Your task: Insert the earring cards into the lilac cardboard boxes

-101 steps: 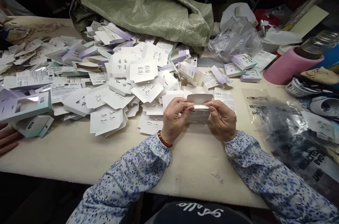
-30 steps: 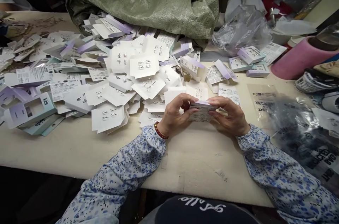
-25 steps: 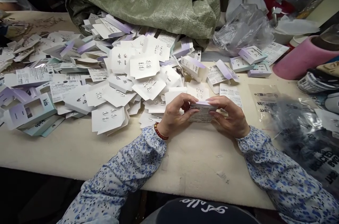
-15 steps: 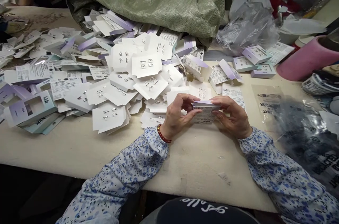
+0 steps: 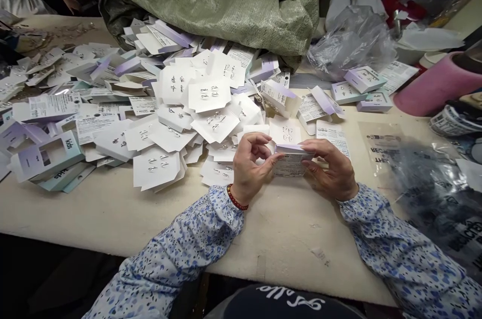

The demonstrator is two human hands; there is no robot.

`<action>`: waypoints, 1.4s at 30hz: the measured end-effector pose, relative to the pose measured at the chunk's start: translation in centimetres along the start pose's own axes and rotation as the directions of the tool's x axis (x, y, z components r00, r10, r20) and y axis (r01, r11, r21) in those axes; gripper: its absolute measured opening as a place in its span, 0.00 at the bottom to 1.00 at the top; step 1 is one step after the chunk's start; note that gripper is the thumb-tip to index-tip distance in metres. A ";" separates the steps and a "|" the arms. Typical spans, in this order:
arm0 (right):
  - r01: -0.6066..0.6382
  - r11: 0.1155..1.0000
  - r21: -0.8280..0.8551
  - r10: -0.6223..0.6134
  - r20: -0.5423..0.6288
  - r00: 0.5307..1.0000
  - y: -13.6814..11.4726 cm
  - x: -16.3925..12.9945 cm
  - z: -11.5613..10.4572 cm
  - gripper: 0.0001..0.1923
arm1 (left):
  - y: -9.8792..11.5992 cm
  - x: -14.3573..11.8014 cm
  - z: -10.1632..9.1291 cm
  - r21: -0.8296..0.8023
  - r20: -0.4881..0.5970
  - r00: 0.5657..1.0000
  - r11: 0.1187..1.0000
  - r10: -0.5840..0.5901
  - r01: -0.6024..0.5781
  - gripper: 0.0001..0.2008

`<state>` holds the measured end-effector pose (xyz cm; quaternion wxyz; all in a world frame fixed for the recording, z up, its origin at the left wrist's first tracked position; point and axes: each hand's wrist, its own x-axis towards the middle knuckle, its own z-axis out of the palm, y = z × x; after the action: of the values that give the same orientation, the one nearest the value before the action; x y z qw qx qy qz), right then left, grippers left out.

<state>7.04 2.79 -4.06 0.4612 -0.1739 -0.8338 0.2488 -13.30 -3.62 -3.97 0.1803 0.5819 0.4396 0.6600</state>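
Hands (image 5: 253, 166) (image 5: 331, 168) half-curled, right pinched on a small printed box (image 5: 289, 165), left thumb against its other end, left grip unclear

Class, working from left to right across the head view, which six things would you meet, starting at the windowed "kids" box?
Windowed "kids" box, frontmost white card, left hand, held box, right hand, pink cylinder.
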 end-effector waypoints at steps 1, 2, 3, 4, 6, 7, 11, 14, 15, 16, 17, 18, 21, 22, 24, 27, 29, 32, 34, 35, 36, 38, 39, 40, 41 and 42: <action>0.004 1.000 -0.002 -0.004 -0.004 1.000 0.0 0.0 0.0 0.28 | 0.1 0.0 0.0 0.008 -0.010 1.000 1.000 0.003 -0.003 0.14; 0.005 1.000 -0.004 -0.005 -0.006 1.000 0.0 0.0 0.1 0.28 | 0.2 0.1 0.0 0.032 -0.008 1.000 0.999 0.010 -0.010 0.13; 0.004 1.000 -0.004 -0.004 -0.007 1.000 0.0 -0.1 0.1 0.28 | 0.3 0.1 -0.1 0.066 -0.001 1.000 0.998 0.021 -0.021 0.11; 0.000 1.000 -0.002 0.000 -0.007 1.000 0.0 -0.1 0.1 0.28 | 0.3 0.1 -0.1 0.098 0.004 0.999 0.995 0.032 -0.032 0.10; -0.004 1.000 0.002 0.004 -0.013 1.000 0.0 -0.1 0.1 0.28 | 0.5 0.2 -0.1 0.134 0.008 0.999 0.990 0.047 -0.048 0.09; -0.005 1.000 0.006 0.005 -0.016 1.000 0.0 -0.1 0.1 0.27 | 0.5 0.2 -0.1 0.139 0.011 0.998 0.989 0.055 -0.056 0.08; -0.008 1.000 0.007 0.008 -0.007 1.000 -0.1 0.0 0.0 0.27 | 0.3 0.2 -0.2 0.143 0.026 0.995 0.984 0.100 -0.103 0.08; -0.005 1.000 -0.001 0.005 0.004 1.000 -0.3 0.0 -0.2 0.26 | 0.1 0.2 -0.6 0.138 0.106 0.986 0.980 0.129 -0.143 0.14; 0.001 1.000 -0.003 -0.001 0.007 1.000 -0.3 0.0 -0.2 0.26 | 0.1 0.3 -0.7 0.139 0.159 0.975 0.974 0.154 -0.176 0.16; 0.008 1.000 -0.005 -0.008 0.009 1.000 -0.4 0.0 -0.2 0.26 | 0.1 0.3 -0.8 0.140 0.208 0.960 0.966 0.186 -0.217 0.15; 0.015 1.000 -0.009 -0.015 0.010 1.000 -0.3 0.0 -0.2 0.25 | 0.1 0.4 -0.9 0.141 0.244 0.946 0.957 0.215 -0.254 0.13; 0.017 1.000 -0.012 -0.017 0.010 1.000 -0.3 0.0 -0.2 0.24 | 0.1 0.5 -0.9 0.141 0.262 0.936 0.950 0.234 -0.277 0.10; -0.002 1.000 -0.017 0.003 0.016 1.000 -0.2 0.1 -0.1 0.20 | 0.1 0.6 -0.9 0.127 0.230 0.950 0.962 0.210 -0.243 0.05; -0.006 1.000 -0.021 0.006 0.015 1.000 -0.3 0.2 -0.1 0.19 | 0.1 0.5 -0.9 0.127 0.220 0.957 0.967 0.191 -0.222 0.05; 0.018 0.999 -0.047 -0.019 -0.015 1.000 -0.8 0.4 -0.2 0.17 | 0.2 0.4 -0.9 0.136 0.203 0.965 0.971 0.166 -0.196 0.06; 0.131 0.975 -0.182 -0.158 -0.142 0.977 -2.1 0.6 -0.7 0.19 | 0.9 0.0 -0.9 0.068 0.070 0.996 0.996 0.052 -0.057 0.12; 0.221 0.918 -0.329 -0.284 -0.158 0.946 -2.7 0.4 -1.2 0.20 | 1.4 -0.1 -0.9 -0.090 0.072 0.977 0.974 -0.203 0.209 0.16; 0.331 0.826 -0.456 -0.350 0.045 0.936 -2.6 0.0 -1.5 0.17 | 2.1 -0.1 -0.7 -0.253 0.386 0.736 0.703 -0.557 0.665 0.23; 0.316 0.836 -0.450 -0.290 0.127 0.949 -2.2 -0.1 -1.3 0.14 | 2.2 0.0 -0.5 -0.288 0.510 0.614 0.553 -0.603 0.782 0.22; 0.256 0.864 -0.434 -0.240 0.092 0.966 -2.0 -0.2 -1.1 0.16 | 2.1 0.0 -0.4 -0.316 0.511 0.614 0.534 -0.601 0.785 0.21; 0.161 0.899 -0.407 -0.174 0.005 0.985 -1.8 -0.1 -0.8 0.21 | 2.0 0.0 -0.3 -0.343 0.486 0.641 0.545 -0.594 0.765 0.20; -0.100 0.960 -0.260 0.056 -0.173 0.983 -1.7 0.0 -0.4 0.29 | 1.8 -0.2 -0.1 -0.373 0.420 0.707 0.602 -0.568 0.706 0.22; -0.235 0.963 -0.134 0.209 -0.186 0.960 -1.8 0.1 -0.2 0.28 | 1.8 -0.4 0.0 -0.368 0.398 0.726 0.627 -0.562 0.687 0.22; -0.369 0.929 0.007 0.366 -0.133 0.921 -1.9 0.2 0.0 0.24 | 1.7 -0.5 0.0 -0.355 0.387 0.731 0.641 -0.562 0.680 0.22; -0.492 0.859 0.145 0.501 -0.036 0.864 -2.1 0.3 0.2 0.20 | 1.7 -0.6 0.1 -0.338 0.390 0.725 0.644 -0.568 0.686 0.22; -0.600 0.756 0.263 0.603 0.076 0.794 -2.3 0.3 0.3 0.18 | 1.6 -0.6 0.1 -0.323 0.400 0.712 0.638 -0.577 0.699 0.22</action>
<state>6.44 1.04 -2.68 0.3818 -0.3684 -0.6880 0.4952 -12.64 -4.98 -3.05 0.5895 0.4089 0.4239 0.5528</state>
